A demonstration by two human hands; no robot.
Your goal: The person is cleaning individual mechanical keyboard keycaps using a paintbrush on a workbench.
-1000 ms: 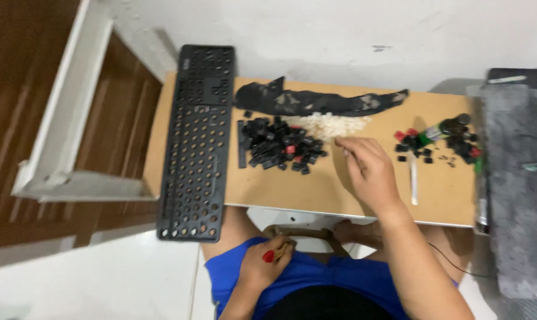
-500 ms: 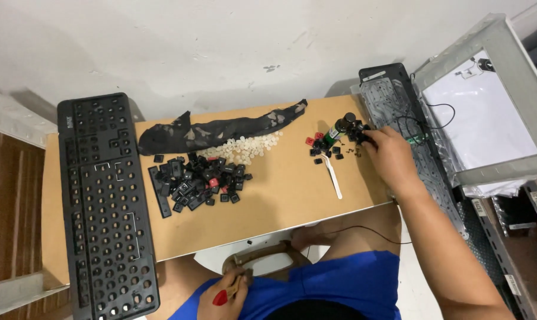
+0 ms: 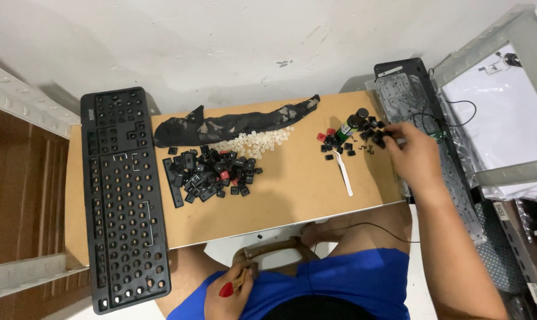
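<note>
My right hand [image 3: 415, 155] reaches over the right end of the brown board [image 3: 292, 195], its fingertips pinched on a black keycap [image 3: 380, 138] in a small cluster of black and red keycaps [image 3: 345, 142]. My left hand [image 3: 230, 293] rests in my lap, closed on a red keycap [image 3: 226, 290]. A large pile of black keycaps [image 3: 212, 172] lies mid-board, with white rubber domes [image 3: 253, 142] behind it. The stripped black keyboard frame [image 3: 123, 195] lies along the left edge.
A dark camouflage cloth [image 3: 233, 125] lies at the back of the board. A white plastic tool [image 3: 342, 173] and a small dark bottle [image 3: 351, 124] sit near the small cluster. Another keyboard base with membrane [image 3: 434, 136] lies at right, beside metal shelving [image 3: 505, 95].
The view has swung from left to right. My right hand moved from the middle pile to the small cluster at the right. My left hand stayed in my lap.
</note>
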